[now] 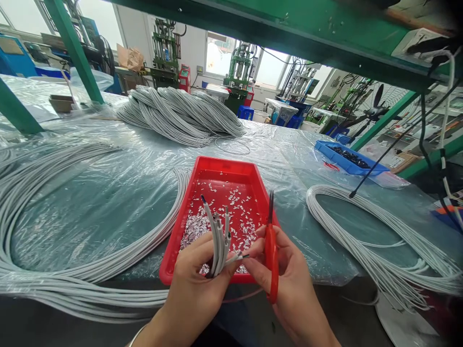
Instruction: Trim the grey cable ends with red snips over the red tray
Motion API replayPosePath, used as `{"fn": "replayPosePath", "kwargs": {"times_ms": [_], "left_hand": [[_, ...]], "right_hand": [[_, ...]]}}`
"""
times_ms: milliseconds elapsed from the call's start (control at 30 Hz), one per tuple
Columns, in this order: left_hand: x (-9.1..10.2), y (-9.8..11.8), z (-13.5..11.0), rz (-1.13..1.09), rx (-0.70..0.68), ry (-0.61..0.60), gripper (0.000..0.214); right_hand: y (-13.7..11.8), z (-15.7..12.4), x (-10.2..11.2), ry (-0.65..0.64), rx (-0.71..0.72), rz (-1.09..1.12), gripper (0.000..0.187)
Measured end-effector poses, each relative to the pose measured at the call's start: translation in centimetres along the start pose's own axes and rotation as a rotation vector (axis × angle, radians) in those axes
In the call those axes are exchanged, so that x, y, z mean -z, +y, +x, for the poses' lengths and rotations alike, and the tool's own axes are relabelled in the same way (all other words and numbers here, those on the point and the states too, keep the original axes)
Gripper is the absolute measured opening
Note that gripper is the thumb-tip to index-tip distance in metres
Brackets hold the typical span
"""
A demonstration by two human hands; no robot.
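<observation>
My left hand (198,284) is closed around a small bunch of white cables (218,241), whose cut ends point up and show dark inner wires. One cable of the bunch leans right, and the thumb and finger of my right hand (285,279) pinch at its tip. Red-handled scissors (272,255) also sit in my right hand, with their narrow dark blades pointing up and together. Just beyond both hands lies a red tray (226,164), its floor strewn with small silvery scraps (197,229), thickest at the near left.
Long coils of cable (21,212) spread over the plastic-covered table at left. Another cable coil (325,207) lies at right, overhanging the front edge. A big cable pile (181,115) sits at the back. A blue tray (352,161) holds black parts. A green beam (275,33) crosses overhead.
</observation>
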State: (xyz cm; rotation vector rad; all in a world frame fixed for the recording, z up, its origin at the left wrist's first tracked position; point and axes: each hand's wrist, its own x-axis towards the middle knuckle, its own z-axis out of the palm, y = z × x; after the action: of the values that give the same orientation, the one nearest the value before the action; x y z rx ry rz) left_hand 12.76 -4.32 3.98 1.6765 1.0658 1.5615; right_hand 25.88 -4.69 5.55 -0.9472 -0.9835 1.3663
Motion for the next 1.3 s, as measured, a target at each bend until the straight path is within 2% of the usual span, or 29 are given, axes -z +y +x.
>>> {"fn": "replayPosePath", "kwargs": {"times_ms": [133,200,267,367,433,533,667,767,867,967,1100,1200,1300], "left_hand": [[0.1,-0.3,-0.3,0.173,-0.124,-0.017,0.022],[0.1,-0.4,-0.3,0.16,-0.111,-0.039,0.021],[0.1,-0.4,-0.2,0.026,0.049,-0.104,0.017],[0.1,-0.2,0.0,-0.311,0.401,-0.201,0.012],[0.1,0.1,0.0,-0.444,0.574,-0.184,0.009],[0.3,0.3,-0.1,-0.488,0.712,-0.102,0.01],[0.7,-0.3,0.2,-0.561,0.686,-0.035,0.018],[0.7,-0.8,0.5,-0.585,0.669,-0.049,0.021],[0.6,-1.0,0.7,-0.557,0.668,-0.092,0.022],[0.5,-0.9,0.7,-0.512,0.684,-0.113,0.022],[0.5,-1.0,0.7,-0.443,0.691,-0.145,0.021],[0.5,-1.2,0.7,-0.443,0.673,-0.181,0.021],[0.6,-1.3,0.7,-0.448,0.671,-0.205,0.02]], "right_hand": [[-1.0,-0.2,0.0,-0.013,-0.009,-0.092,0.035],[-1.5,-0.1,0.0,-0.044,0.001,-0.138,0.035],[-1.6,0.2,0.1,-0.086,-0.014,-0.154,0.035],[-1.2,1.1,0.5,-0.121,-0.028,-0.147,0.032],[-0.7,2.0,0.9,-0.118,-0.027,-0.154,0.032],[-0.2,3.1,1.6,-0.125,-0.044,-0.172,0.034],[-0.4,2.4,2.9,-0.126,-0.028,-0.229,0.029],[-1.2,0.7,4.1,-0.098,-0.052,-0.447,0.034],[-2.7,-0.5,4.5,-0.251,-0.14,-0.67,0.041],[-4.5,-0.5,3.9,-0.405,-0.223,-0.829,0.037],[-5.8,0.0,3.7,-0.46,-0.3,-1.075,0.045],[-5.8,0.0,4.3,-0.497,-0.335,-1.144,0.054],[-5.5,0.1,4.9,-0.562,-0.338,-1.055,0.053]]}}
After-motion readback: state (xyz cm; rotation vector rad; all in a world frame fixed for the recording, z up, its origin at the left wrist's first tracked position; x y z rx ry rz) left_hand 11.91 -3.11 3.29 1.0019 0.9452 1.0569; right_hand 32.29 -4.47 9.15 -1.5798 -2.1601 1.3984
